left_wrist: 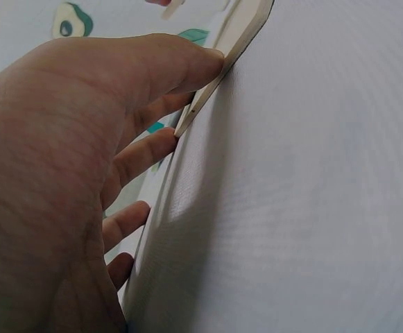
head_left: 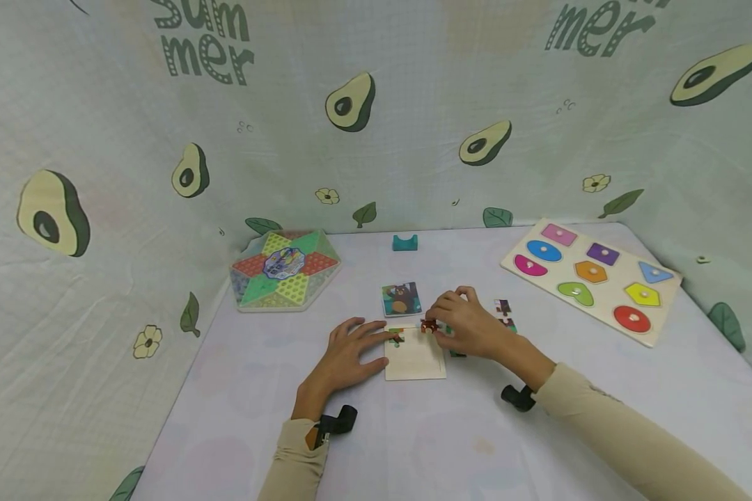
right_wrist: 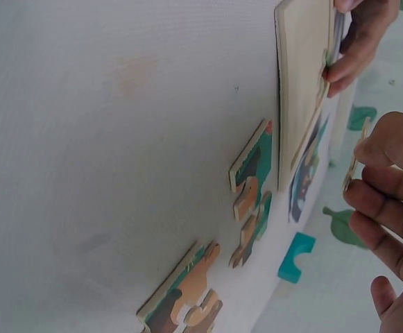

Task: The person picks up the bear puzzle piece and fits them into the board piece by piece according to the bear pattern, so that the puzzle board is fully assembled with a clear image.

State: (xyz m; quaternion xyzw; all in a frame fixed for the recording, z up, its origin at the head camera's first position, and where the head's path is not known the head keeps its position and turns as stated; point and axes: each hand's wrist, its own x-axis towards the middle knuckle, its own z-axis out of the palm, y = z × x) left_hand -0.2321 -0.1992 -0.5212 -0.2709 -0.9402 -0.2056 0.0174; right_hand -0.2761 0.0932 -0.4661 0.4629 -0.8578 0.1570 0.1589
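A pale wooden puzzle tray [head_left: 416, 363] lies flat on the table between the hands. My left hand [head_left: 349, 353] lies at its left side with the fingers spread; the thumb touches the edge of the tray [left_wrist: 246, 31]. The index fingertip is on a small printed jigsaw piece in the tray's upper left corner. Over the upper right corner, my right hand [head_left: 466, 323] pinches a reddish-brown jigsaw piece [head_left: 429, 325] between thumb and fingers. Seen edge-on in the right wrist view, the pinched piece [right_wrist: 354, 158] is above the table. Several loose jigsaw pieces [right_wrist: 256, 159] lie beside the tray, partly hidden by the right hand in the head view.
A bear picture card [head_left: 402, 299] lies just behind the tray. Further back sits a teal arch block [head_left: 404, 243]. A patterned hexagonal puzzle [head_left: 285, 270] is at the back left, and a shape board with coloured knob pieces [head_left: 608, 316] at the back right.
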